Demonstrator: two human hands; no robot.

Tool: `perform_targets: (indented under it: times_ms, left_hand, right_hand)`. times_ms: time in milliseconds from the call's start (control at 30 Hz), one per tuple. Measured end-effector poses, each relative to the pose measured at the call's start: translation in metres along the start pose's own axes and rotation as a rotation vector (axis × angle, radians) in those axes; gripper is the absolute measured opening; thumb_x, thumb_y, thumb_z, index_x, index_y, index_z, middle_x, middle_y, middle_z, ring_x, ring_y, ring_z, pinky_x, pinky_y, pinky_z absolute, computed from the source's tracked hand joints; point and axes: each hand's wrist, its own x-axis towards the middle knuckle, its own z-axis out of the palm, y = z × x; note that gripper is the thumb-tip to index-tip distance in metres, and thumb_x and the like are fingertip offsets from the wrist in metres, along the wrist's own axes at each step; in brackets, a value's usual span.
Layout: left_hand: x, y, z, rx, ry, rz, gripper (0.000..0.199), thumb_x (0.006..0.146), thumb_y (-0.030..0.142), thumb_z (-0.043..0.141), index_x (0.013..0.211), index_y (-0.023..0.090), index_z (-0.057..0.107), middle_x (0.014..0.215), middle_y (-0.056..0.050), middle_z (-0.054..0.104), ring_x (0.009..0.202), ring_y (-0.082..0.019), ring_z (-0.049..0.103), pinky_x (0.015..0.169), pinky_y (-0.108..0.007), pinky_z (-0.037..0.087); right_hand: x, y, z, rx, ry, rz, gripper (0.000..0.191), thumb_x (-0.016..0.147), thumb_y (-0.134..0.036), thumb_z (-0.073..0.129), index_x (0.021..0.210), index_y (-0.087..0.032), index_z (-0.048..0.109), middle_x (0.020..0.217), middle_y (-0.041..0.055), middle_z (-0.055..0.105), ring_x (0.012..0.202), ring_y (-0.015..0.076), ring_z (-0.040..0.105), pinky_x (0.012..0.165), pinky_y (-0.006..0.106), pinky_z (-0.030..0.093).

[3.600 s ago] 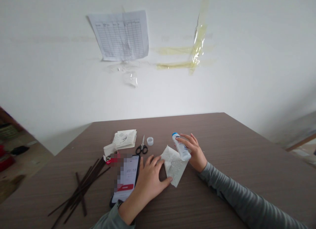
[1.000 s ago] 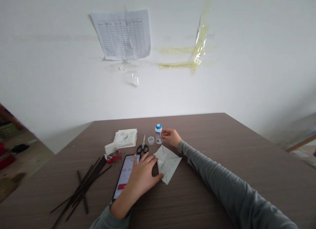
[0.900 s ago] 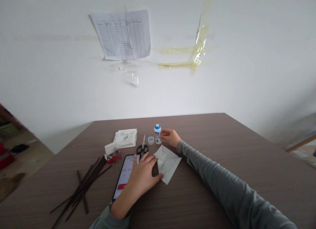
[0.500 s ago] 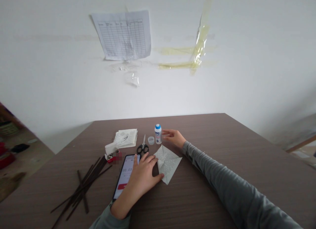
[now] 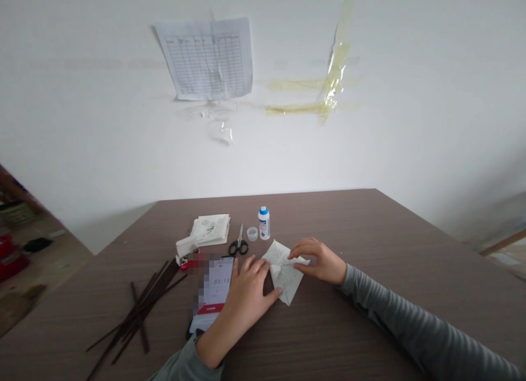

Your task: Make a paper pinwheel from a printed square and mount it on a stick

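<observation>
A square of folded printed paper (image 5: 287,286), with crease lines and a corner flap, lies on the table between both hands. My left hand (image 5: 250,290) is spread beside it, its thumb and fingertips resting on the paper's left edge. My right hand (image 5: 318,260) reaches over the right side, thumb and fingers closed in a pinch at the flap. Behind the paper stands a white glue bottle (image 5: 264,225) with a blue cap. A phone (image 5: 213,290) showing a timer lies left of my left hand, partly under the wrist.
Black-handled scissors (image 5: 239,245) and a small clear plastic cap (image 5: 252,234) lie near the bottle. Farther left are a stack of paper sheets (image 5: 211,229), a small open red-and-white box (image 5: 188,253) and several dark sticks (image 5: 142,315). A white wall (image 5: 287,156) borders the table's back.
My right hand has come from beside the glue bottle down to the paper and closed at its flap. My left hand and the paper have shifted slightly right in view.
</observation>
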Motion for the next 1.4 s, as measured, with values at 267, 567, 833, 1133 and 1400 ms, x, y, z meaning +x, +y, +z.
perform_targets:
  times_ms: [267, 567, 833, 1133, 1400]
  left_hand:
    - [0.002, 0.002, -0.002, -0.032, 0.024, -0.004, 0.065, 0.103, 0.044, 0.101, 0.167, 0.041, 0.088, 0.177, -0.01, 0.087, 0.179, -0.058, 0.066, 0.159, -0.087, 0.039]
    - [-0.003, 0.009, -0.009, 0.011, 0.0, -0.006, 0.054, 0.108, 0.037, 0.096, 0.162, 0.043, 0.091, 0.176, -0.005, 0.088, 0.181, -0.051, 0.067, 0.158, -0.084, 0.042]
    - [-0.003, 0.012, -0.014, 0.03, -0.026, -0.022, 0.049, 0.109, 0.038, 0.096, 0.157, 0.042, 0.094, 0.178, -0.007, 0.087, 0.181, -0.051, 0.067, 0.159, -0.083, 0.041]
    - [-0.002, 0.005, -0.009, 0.038, -0.007, 0.008, 0.049, 0.104, 0.045, 0.101, 0.153, 0.045, 0.096, 0.177, -0.007, 0.087, 0.179, -0.053, 0.067, 0.157, -0.084, 0.043]
    - [-0.003, -0.003, 0.001, 0.002, 0.052, 0.051, 0.053, 0.096, 0.048, 0.105, 0.148, 0.046, 0.096, 0.17, -0.009, 0.089, 0.172, -0.057, 0.07, 0.152, -0.088, 0.048]
  right_hand:
    - [-0.024, -0.025, 0.024, -0.237, -0.107, 0.003, 0.021, 0.103, -0.029, 0.098, 0.121, -0.039, 0.1, 0.121, 0.0076, 0.1, 0.112, 0.0361, 0.095, 0.122, 0.055, 0.069]
    - [-0.024, -0.031, 0.034, -0.331, -0.108, 0.037, 0.033, 0.094, -0.036, 0.108, 0.126, -0.039, 0.102, 0.121, 0.0095, 0.097, 0.114, 0.0397, 0.092, 0.123, 0.058, 0.07]
    - [-0.022, -0.034, 0.036, -0.316, -0.106, 0.074, 0.03, 0.102, -0.03, 0.099, 0.132, -0.037, 0.1, 0.122, 0.0104, 0.097, 0.117, 0.0384, 0.093, 0.126, 0.06, 0.068]
    - [-0.023, -0.028, 0.036, -0.306, -0.13, 0.045, 0.042, 0.101, -0.052, 0.103, 0.136, -0.03, 0.1, 0.124, 0.0123, 0.096, 0.119, 0.0391, 0.09, 0.13, 0.066, 0.065]
    - [-0.02, -0.032, 0.037, -0.315, -0.085, 0.053, 0.033, 0.101, -0.028, 0.093, 0.131, -0.04, 0.097, 0.114, 0.0081, 0.098, 0.11, 0.039, 0.095, 0.128, 0.064, 0.07]
